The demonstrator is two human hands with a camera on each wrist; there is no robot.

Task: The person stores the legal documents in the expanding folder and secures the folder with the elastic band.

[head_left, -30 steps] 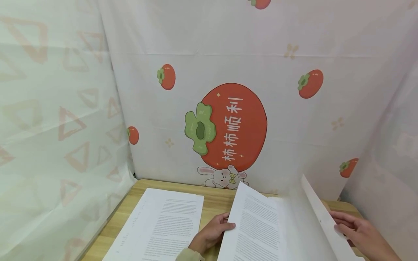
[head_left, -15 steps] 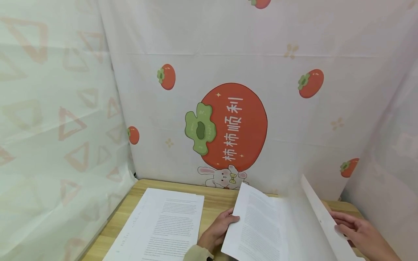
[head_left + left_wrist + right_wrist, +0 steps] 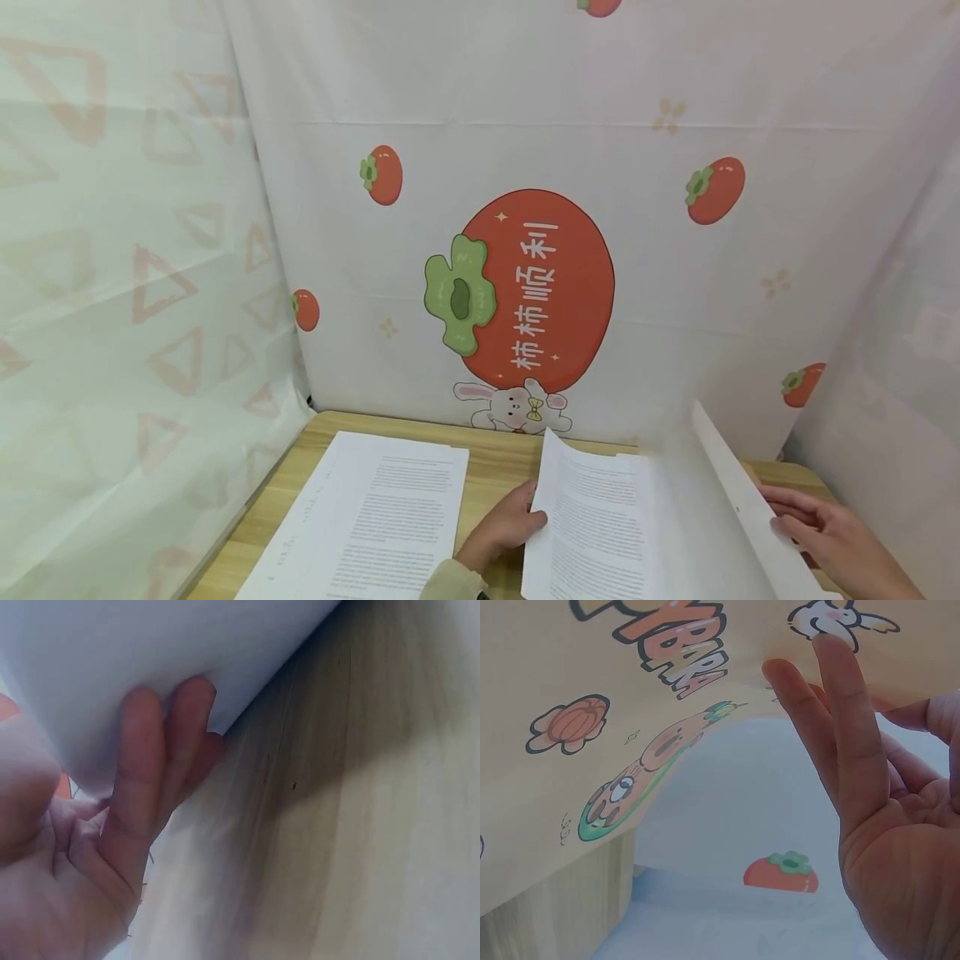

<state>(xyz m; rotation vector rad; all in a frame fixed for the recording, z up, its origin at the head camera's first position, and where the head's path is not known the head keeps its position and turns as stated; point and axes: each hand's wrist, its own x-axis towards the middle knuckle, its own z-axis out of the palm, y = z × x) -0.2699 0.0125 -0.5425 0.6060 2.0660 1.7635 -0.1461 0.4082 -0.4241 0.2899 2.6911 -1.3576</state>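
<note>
My left hand (image 3: 506, 525) grips the left edge of some printed paper sheets (image 3: 600, 525), thumb on the front. In the left wrist view its fingers (image 3: 139, 765) lie against the underside of the paper, whose edge is close over the wooden table. To the right, a folder cover (image 3: 738, 500), white inside, stands raised and curved. My right hand (image 3: 836, 537) pinches its outer edge. Cartoon prints on a tan outer face of the cover (image 3: 555, 787) show in the right wrist view, with the fingers spread against that face. The lower ends of sheets and cover run out of the head view.
Another stack of printed paper (image 3: 367, 517) lies flat on the left of the wooden table (image 3: 480, 454). White cloth (image 3: 360, 358) with persimmon prints hangs right behind the table, and more cloth (image 3: 150, 333) walls off both sides.
My left hand shifted slightly to the right with the sheets. Their left edge tilted up, then came lower and more upright in view. The right hand and the cover stayed nearly still.
</note>
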